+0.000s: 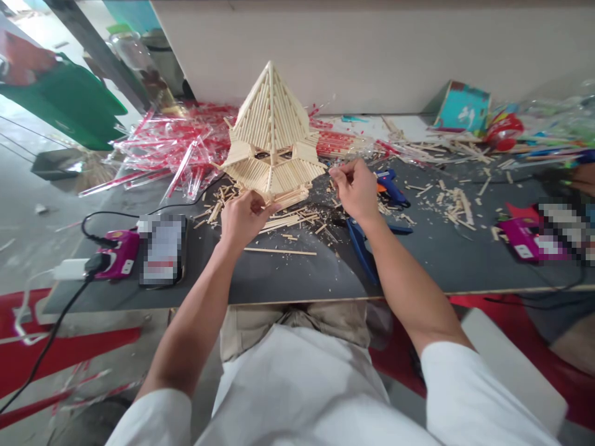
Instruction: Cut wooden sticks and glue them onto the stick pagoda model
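A model house of pale wooden sticks (272, 111), with a tall pointed roof and flared lower eaves, stands on the dark table. My left hand (244, 218) is closed at its front lower edge, thumb and fingers drawn together; whatever they hold is hidden. To the right of the model, my right hand (357, 191) is raised in a pinch, and anything between its fingertips is too small to name. Loose sticks (288, 222) lie under and in front of the model. Beside my right hand are a blue glue gun (393, 188) and blue-handled pliers (360, 248).
Red-and-clear plastic wrappers (171, 148) pile up behind on the left. A phone (162, 251) and a purple power strip (118, 251) with cables lie at the left. Stick scraps (458, 207) litter the right. Another person's hand (583, 179) shows at the right edge.
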